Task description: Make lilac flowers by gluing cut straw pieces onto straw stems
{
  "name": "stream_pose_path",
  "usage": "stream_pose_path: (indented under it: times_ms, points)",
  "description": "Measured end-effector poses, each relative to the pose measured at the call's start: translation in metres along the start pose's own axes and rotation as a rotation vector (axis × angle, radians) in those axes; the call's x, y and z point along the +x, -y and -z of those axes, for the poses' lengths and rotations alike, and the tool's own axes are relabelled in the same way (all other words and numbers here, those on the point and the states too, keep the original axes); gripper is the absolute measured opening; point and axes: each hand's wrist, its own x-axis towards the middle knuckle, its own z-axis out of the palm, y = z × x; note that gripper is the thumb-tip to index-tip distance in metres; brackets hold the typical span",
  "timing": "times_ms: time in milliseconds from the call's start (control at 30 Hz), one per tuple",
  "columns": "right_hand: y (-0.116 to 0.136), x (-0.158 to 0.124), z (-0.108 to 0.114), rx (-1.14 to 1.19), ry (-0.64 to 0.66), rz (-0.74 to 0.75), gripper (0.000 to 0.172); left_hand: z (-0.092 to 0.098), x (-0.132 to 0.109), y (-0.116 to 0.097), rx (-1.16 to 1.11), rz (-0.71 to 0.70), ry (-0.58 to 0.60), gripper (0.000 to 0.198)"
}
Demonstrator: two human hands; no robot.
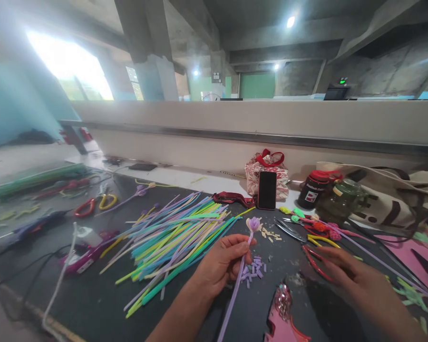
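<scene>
- The left hand (223, 263) was closed in a pinch on the lilac stem (233, 299), thumb and fingertips gripping it just below the curled bud (254, 223). The stem rose near the middle of the scene, tilted to the right with its bud on the far side. Such a high grip probably kept the bud steady and in plain view.
- The right hand (345, 270) lay unclenched at the near right, its fingers stretched towards the red scissors (312, 261). Blur hid whether the fingertips touched the handles, and nothing was gripped.
- Short lilac offcuts (253, 270) lay just beside the left hand, apparently where they dropped.
- The loose pile of coloured stems (178, 232) fanned out to the left of the held stem, within easy reach of the left hand.
- A phone (267, 190) leaned upright against a patterned pouch (251, 175) at the far side, its screen towards the person.
- A dark jar with a red lid (314, 190) and a cloth bag (388, 199) stood at the far right, clear of the working space.
- A pink glue gun (85, 256) rested on the dark table top (92, 304) at the near left, well apart from both hands.
</scene>
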Motion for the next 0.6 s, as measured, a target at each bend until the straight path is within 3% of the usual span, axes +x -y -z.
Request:
stream_pose_path:
  times_ms: [133, 200, 267, 467, 600]
  points:
    - [-0.028, -0.008, -0.004, -0.115, 0.022, 0.123, 0.030, 0.000, 0.000, 0.002, 0.037, -0.002, 0.000, 0.024]
    - [-0.033, -0.013, -0.007, -0.163, 0.080, 0.157, 0.019, -0.001, 0.000, 0.003, 0.054, -0.006, -0.004, 0.021]
    - [-0.033, -0.018, -0.008, -0.237, 0.158, 0.142, 0.018, -0.002, -0.002, 0.003, 0.067, -0.012, -0.003, 0.019]
    - [-0.007, -0.034, -0.004, -0.352, 0.186, 0.177, 0.019, -0.001, -0.008, 0.003, 0.100, 0.005, 0.013, 0.019]
    - [0.020, -0.065, -0.025, -0.410, 0.307, 0.317, 0.025, 0.001, -0.006, 0.006, 0.096, 0.012, -0.026, 0.021]
